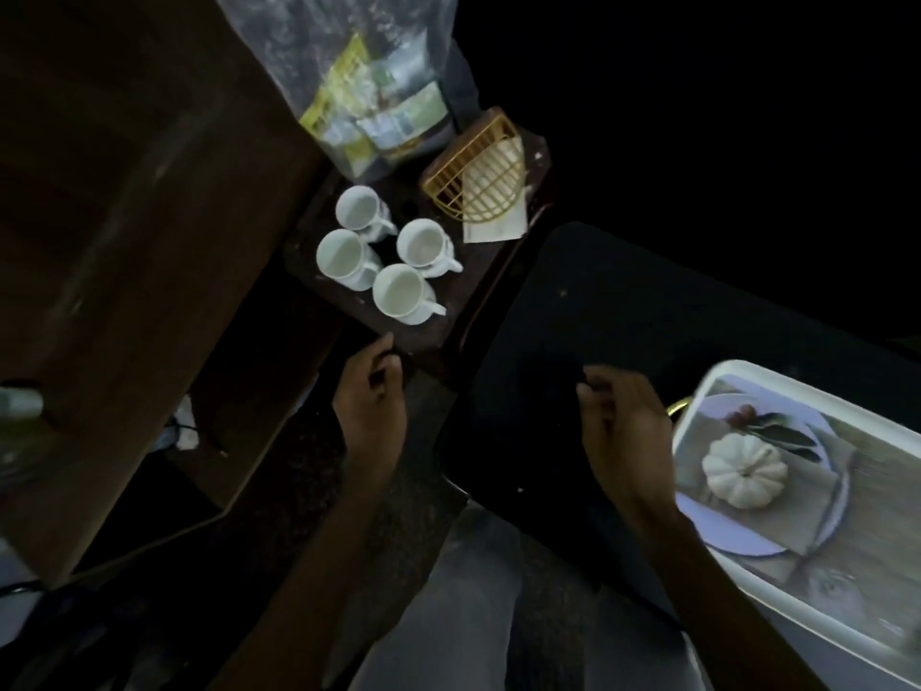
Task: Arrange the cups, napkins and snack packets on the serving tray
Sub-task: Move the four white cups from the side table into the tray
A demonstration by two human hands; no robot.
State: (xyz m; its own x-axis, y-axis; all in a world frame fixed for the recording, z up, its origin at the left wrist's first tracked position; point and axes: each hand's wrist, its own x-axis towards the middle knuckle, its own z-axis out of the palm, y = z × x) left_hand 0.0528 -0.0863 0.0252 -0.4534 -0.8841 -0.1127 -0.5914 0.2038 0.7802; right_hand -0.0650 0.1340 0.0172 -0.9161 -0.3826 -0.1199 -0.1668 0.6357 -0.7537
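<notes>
In dim light a person's two hands hover over a cluttered corner, nothing yet on the tray [777, 391], which lies at the near right with its white rim and printed pumpkin picture just right of the right hand [623, 426]. Four white cups [403, 291] stand upright in a tight cluster on a small dark table [428, 336], just beyond the left hand [371, 406], their handles pointing right and toward the near side. They look like glazed ceramic: stiff, smooth, probably breakable if knocked together, and best taken one at a time by the handle or round the body. Farther right, napkins [493, 226] sit under a yellow holder [463, 167] lying on its side; they are likely thin and limp, so a pinch on the exposed near edge should serve. At the far end, packets [379, 117] show through a clear bag [349, 42]; they are probably light, crinkly and slippery through the film, so the bag would need opening first. The left hand has its fingers curled at the table's near edge, and the right hand has its fingers curled over a black surface [623, 316] between table and tray. Whether either hand holds anything cannot be told in the gloom. Cups lie nearest the left hand; napkins and packets are well beyond both.
</notes>
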